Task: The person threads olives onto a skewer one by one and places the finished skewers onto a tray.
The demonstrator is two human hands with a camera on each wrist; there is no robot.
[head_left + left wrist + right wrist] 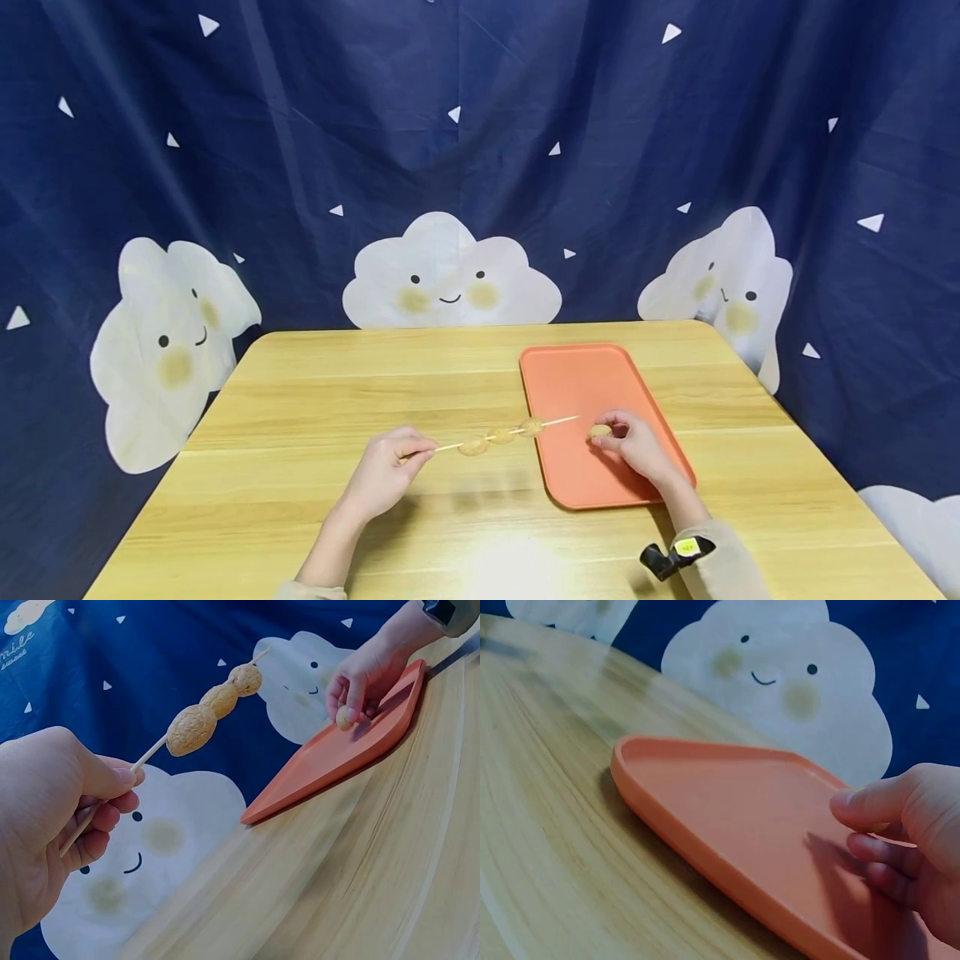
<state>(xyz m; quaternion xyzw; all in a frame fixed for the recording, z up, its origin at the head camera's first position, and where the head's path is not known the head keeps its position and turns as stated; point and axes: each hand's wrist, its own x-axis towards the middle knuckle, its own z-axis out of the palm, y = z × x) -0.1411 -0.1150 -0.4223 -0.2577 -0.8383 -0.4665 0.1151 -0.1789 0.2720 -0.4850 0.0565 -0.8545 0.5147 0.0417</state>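
My left hand point(384, 473) pinches the bare lower end of a thin wooden skewer point(561, 421), held above the table and pointing right. Threaded along it are three tan, wrinkled food balls point(191, 730), close together, with the pointed tip sticking out past the last one. Over the tray, my right hand point(632, 443) holds another tan ball point(599, 431) between thumb and fingers, a short way from the skewer's tip. In the right wrist view the thumb and fingers cover most of that ball.
An orange tray point(577, 375) with a raised rim lies on the right half of the wooden table point(315, 392). Behind the table hangs a dark blue curtain point(390, 150) printed with clouds and white triangles. A black strap device point(675, 557) sits on the right wrist.
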